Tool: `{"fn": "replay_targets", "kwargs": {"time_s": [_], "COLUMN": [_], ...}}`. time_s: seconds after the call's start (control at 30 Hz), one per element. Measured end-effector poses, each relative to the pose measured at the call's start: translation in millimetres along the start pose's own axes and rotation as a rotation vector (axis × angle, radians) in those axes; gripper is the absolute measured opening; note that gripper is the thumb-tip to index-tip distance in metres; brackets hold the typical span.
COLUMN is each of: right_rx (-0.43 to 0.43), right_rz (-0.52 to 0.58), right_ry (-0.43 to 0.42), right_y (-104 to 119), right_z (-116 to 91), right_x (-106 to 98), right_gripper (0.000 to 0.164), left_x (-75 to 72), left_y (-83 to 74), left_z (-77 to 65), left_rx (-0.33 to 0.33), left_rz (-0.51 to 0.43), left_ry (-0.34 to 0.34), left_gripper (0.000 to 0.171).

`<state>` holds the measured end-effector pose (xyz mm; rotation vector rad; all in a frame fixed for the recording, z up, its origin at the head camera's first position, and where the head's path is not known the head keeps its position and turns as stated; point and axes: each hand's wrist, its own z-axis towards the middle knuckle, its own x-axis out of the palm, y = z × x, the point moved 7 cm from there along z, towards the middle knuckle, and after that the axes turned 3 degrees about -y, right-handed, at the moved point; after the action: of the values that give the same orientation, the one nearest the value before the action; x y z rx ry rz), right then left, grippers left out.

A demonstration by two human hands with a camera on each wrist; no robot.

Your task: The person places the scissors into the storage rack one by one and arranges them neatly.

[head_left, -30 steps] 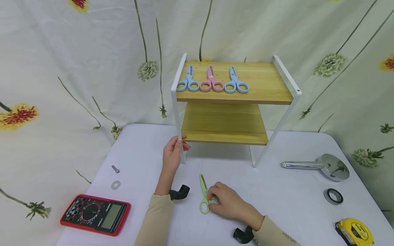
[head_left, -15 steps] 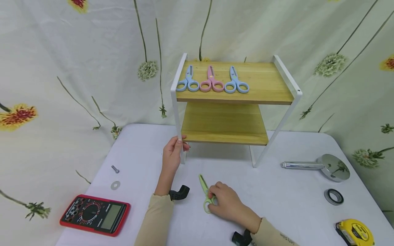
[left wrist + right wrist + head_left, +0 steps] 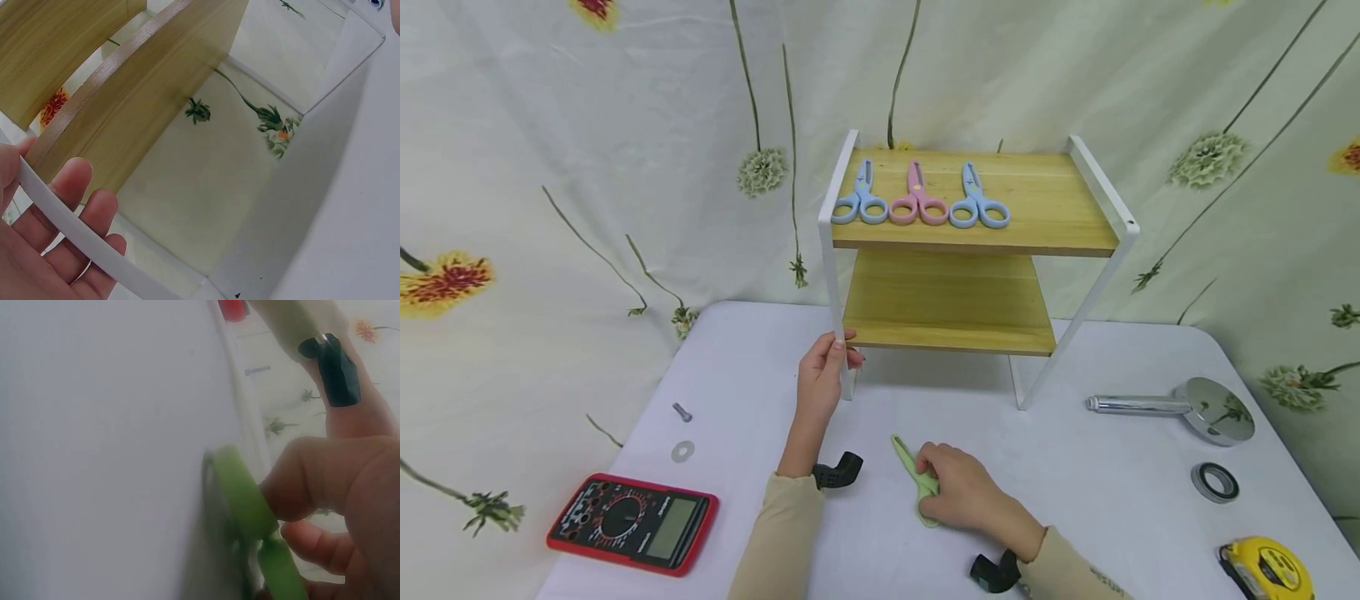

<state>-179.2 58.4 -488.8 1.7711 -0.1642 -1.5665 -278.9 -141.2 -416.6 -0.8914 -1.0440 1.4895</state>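
A small rack [image 3: 955, 242] with two wooden shelves and a white frame stands at the back of the table. My left hand [image 3: 820, 379] grips its front left upright at the lower shelf; in the left wrist view the fingers [image 3: 100, 209] curl round the white bar. Green scissors [image 3: 907, 458] are pinched between the thumb and fingers of my right hand [image 3: 964, 490], in front of the rack. Their handles are partly hidden by that hand. On the top shelf lie blue scissors [image 3: 862, 200], pink scissors [image 3: 916, 200] and more blue scissors [image 3: 973, 202] in a row, tips pointing back.
At left lie a red and black multimeter [image 3: 632, 523], a metal washer [image 3: 682, 452] and a bolt [image 3: 682, 412]. To the right are a chrome shower head [image 3: 1217, 411], a black tape roll [image 3: 1214, 482] and a yellow tape measure [image 3: 1268, 568]. A floral cloth [image 3: 662, 125] hangs behind.
My right hand has shifted the green scissors a little to the right and turned them, so that they slant more and the handles show less. The left hand stays on the upright.
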Motion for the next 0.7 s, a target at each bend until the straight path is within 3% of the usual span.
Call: {"fn": "replay_targets", "kwargs": {"time_s": [0.37,0.7], "right_rx": [0.000,-0.027], "right_rz": [0.082,0.294], "right_ry": [0.039,0.141], "right_y": [-6.6,-8.2], "right_z": [1.5,2.0], "right_x": [-3.9,-10.7], "right_gripper": [0.036,0.033], "left_x": [0.2,0.5], "left_y": [1.6,0.5], "left_z": [0.6,0.1], "left_rx": [-0.003,0.005], "left_rz": [0.010,0.020], "left_ry": [-0.002,-0.002], "left_gripper": [0.029,0.029]}}
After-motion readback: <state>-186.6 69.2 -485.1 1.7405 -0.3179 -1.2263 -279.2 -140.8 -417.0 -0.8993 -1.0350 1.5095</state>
